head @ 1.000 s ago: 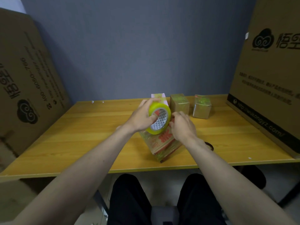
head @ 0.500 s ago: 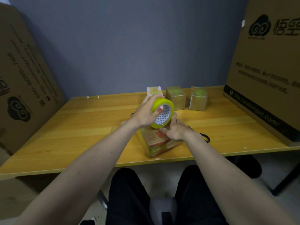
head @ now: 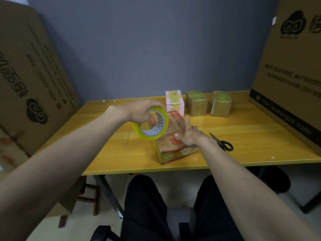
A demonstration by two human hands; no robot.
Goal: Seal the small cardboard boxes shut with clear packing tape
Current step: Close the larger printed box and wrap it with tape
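Note:
A brown cardboard box with red print (head: 174,146) lies on the wooden table (head: 107,153), wrapped in shiny clear tape. My left hand (head: 139,110) grips a yellow-tinted roll of packing tape (head: 151,126) from above, holding it just over the box's left end. My right hand (head: 188,134) rests on the box's right side, thumb pressing on its top, fingers stretched along the far edge. A strip of tape seems to run from the roll onto the box.
Black scissors (head: 223,142) lie right of my right wrist. A pink-white box (head: 174,102) and two brown taped boxes (head: 196,103) (head: 221,103) stand at the table's back. Large cardboard cartons lean at the left (head: 31,80) and right (head: 291,75).
The left hand has pulled the roll leftward and turned it flatter. The right hand has slid to the box's right side. The box now lies flat; the view has shifted.

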